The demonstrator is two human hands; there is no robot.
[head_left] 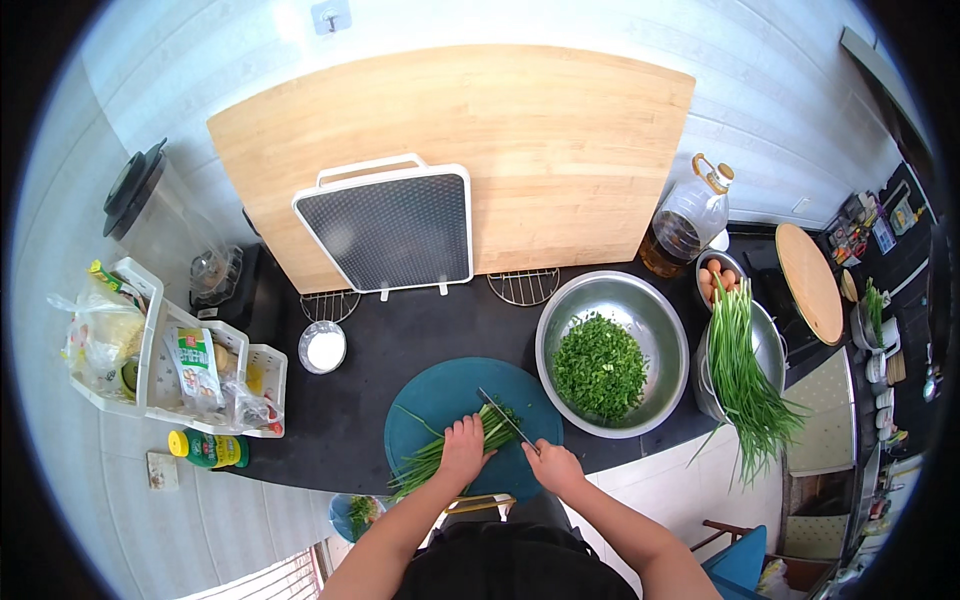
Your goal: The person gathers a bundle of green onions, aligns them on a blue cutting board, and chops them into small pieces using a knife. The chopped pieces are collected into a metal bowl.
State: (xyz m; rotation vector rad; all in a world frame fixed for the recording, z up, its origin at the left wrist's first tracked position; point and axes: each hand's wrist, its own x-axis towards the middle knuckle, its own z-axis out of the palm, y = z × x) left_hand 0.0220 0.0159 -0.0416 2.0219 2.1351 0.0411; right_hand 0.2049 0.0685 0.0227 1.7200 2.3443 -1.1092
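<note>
A bunch of green chives point(424, 467) lies across a round teal cutting board point(440, 385) at the counter's front edge. My left hand point(463, 447) presses down on the bunch, fingers closed over the stalks. Gripped by its handle in my right hand point(553, 465) is a kitchen knife point(508, 416), its blade slanting up and left across the cut end of the bunch. Small cut bits lie by the blade. Just right of the board, a large steel bowl point(672, 338) holds a heap of chopped chives point(600, 368).
Long whole chives point(738, 375) drape over a steel pot at the right, beside a bowl of eggs point(716, 278) and an oil jug point(687, 222). A small bowl of white powder point(324, 349) and a white basket point(152, 385) stand left. Large boards lean behind.
</note>
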